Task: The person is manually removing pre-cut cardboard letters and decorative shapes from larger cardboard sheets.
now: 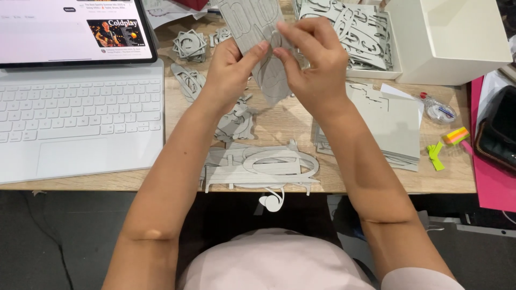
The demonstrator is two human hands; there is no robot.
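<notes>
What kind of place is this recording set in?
Probably a desk used for paper craft. Both hands, left hand and right hand, hold a grey die-cut card sheet. More grey cutouts cover the wooden desk, beside a tablet with keyboard and a white box.

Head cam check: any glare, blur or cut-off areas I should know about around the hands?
Head view: light is even and soft, with no harsh shadows; both hands, left and right, look sharp on the grey cut-out cardboard sheet, whose top is cropped by the frame edge; the white tablet screen is bright but readable; edges bend slightly, wide-angle.
</notes>
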